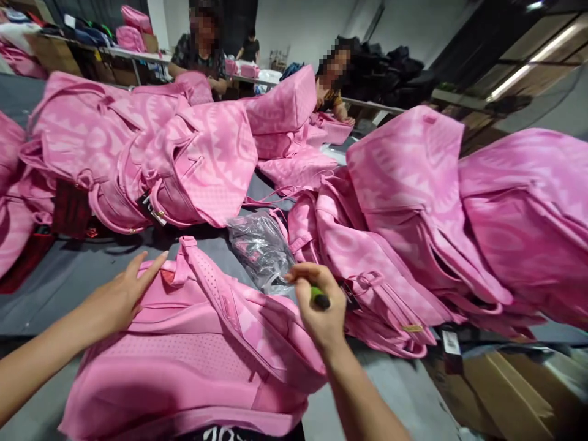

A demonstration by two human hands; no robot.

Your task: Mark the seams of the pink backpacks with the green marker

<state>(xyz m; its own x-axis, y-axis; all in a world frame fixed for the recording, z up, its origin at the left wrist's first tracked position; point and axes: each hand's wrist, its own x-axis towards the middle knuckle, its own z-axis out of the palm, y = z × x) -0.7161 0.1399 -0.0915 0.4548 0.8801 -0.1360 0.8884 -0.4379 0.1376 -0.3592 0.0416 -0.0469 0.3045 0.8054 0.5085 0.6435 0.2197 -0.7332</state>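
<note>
A pink backpack lies in front of me, its padded, dotted back and a shoulder strap facing up. My left hand rests on its upper left edge, fingers stretched out beside the red-lined opening. My right hand is closed around a small tool with a green handle and a dark end, above the bag's right side. Its working end is hidden, so the kind of tool cannot be told. Just beyond, a clear plastic bag with pink bits inside lies on the grey table.
Several pink patterned backpacks stand at the left and more at the right, close to my right hand. An open cardboard box is below the table at the lower right. Other people work across the table.
</note>
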